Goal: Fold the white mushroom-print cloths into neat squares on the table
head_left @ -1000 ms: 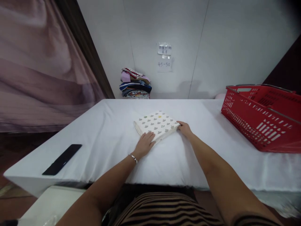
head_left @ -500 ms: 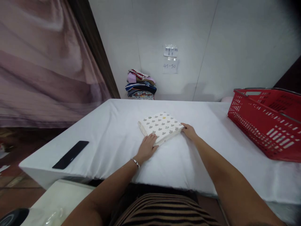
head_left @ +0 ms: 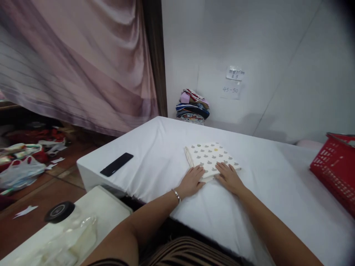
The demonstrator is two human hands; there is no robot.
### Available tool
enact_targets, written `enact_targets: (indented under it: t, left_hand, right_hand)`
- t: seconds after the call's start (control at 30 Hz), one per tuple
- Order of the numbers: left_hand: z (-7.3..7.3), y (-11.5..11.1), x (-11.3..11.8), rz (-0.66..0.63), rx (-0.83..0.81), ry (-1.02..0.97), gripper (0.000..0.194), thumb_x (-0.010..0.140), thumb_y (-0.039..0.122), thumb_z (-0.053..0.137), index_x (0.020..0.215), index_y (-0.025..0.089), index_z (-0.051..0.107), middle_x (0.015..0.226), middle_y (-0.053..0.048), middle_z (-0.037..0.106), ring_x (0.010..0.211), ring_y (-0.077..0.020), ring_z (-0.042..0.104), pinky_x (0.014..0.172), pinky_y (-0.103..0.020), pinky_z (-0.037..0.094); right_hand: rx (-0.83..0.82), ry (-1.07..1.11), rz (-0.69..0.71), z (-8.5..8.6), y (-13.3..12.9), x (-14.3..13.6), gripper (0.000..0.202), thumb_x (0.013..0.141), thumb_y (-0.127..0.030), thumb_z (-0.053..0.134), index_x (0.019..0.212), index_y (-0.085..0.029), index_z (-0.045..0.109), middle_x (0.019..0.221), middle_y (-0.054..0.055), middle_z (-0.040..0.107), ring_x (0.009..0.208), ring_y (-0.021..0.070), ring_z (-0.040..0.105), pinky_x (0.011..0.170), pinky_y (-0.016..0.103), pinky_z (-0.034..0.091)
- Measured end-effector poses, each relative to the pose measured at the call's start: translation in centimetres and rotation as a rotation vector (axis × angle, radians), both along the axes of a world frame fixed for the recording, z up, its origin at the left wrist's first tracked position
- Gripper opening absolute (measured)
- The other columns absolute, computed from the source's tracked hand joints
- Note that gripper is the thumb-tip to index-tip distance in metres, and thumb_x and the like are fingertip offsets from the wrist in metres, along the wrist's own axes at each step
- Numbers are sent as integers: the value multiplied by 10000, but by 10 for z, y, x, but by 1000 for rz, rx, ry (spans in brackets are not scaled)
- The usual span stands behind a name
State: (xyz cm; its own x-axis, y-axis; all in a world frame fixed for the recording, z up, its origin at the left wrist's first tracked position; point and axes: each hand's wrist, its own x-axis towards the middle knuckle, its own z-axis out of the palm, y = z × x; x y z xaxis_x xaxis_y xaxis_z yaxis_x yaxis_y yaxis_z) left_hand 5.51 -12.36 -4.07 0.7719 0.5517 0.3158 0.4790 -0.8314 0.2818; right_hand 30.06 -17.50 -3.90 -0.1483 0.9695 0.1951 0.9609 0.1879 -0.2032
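Observation:
A folded white cloth (head_left: 210, 157) with small grey shapes and one yellow shape lies on the white-covered table (head_left: 155, 155). My left hand (head_left: 192, 180) rests on its near left corner, fingers flat, with a silver bracelet at the wrist. On the near edge, right of centre, lies my right hand (head_left: 227, 177), its fingers spread over the cloth. Neither hand grips the cloth.
A black phone (head_left: 117, 164) lies at the table's left. Folded fabrics (head_left: 193, 107) are stacked beyond the far edge. A red basket (head_left: 337, 166) stands at the right. A white surface (head_left: 111, 207) with a black round object (head_left: 60, 211) is at lower left.
The view has turned left, so table and cloth appear further right. My right hand has moved from the cloth's right corner onto its near part, close to my left hand, and opened.

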Motion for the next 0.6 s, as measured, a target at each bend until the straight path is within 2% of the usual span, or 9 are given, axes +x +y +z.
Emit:
enact_targets:
  t: [0.07, 0.17, 0.27, 0.37, 0.47, 0.6]
  left_hand:
    - [0, 2, -3, -1, -16, -50, 474, 901, 378, 494, 1340, 199, 465, 1425, -82, 452, 1370, -212, 320, 1124, -414, 280]
    - [-2, 11, -5, 73, -51, -180, 350, 915, 370, 464, 1191, 196, 592, 1394, -83, 485, 1345, -203, 362, 1117, -383, 308]
    - [-2, 30, -4, 235, -182, -352, 314, 912, 344, 457, 1126, 190, 628, 1352, -86, 526, 1288, -209, 437, 1074, -381, 369]
    - [4, 58, -4, 475, -417, -470, 300, 878, 281, 494, 1127, 185, 630, 1264, -87, 598, 1147, -209, 556, 993, -369, 431]
    - [12, 87, -3, 623, -589, -475, 244, 852, 230, 506, 1018, 166, 673, 1057, -78, 695, 940, -186, 640, 877, -322, 476]
    - [16, 119, 3, 662, -666, -440, 190, 823, 227, 522, 801, 155, 696, 827, -64, 718, 779, -171, 657, 726, -268, 483]
  right_hand:
    - [-12, 0, -1, -1, -2, 3, 542, 925, -492, 375, 1397, -229, 423, 1483, 86, 373, 1391, 237, 279, 1131, 502, 151]
    - [-69, 10, -39, 10, -1, 0, 523, 934, -496, 347, 1380, -242, 447, 1477, 82, 384, 1394, 244, 273, 1125, 521, 148]
    - [-73, 4, -70, 28, 6, -19, 508, 944, -473, 328, 1380, -242, 449, 1475, 87, 386, 1404, 253, 247, 1121, 546, 114]
    - [-83, 12, 5, 39, 15, -49, 524, 946, -467, 323, 1398, -221, 423, 1491, 95, 357, 1413, 245, 220, 1129, 528, 81]
    - [-141, 41, 73, 37, 20, -76, 557, 938, -495, 336, 1404, -199, 409, 1505, 104, 331, 1414, 249, 214, 1132, 497, 96]
    - [-120, 76, 59, 30, 22, -92, 476, 928, -453, 391, 1320, -202, 491, 1440, 104, 433, 1355, 253, 322, 1100, 463, 188]
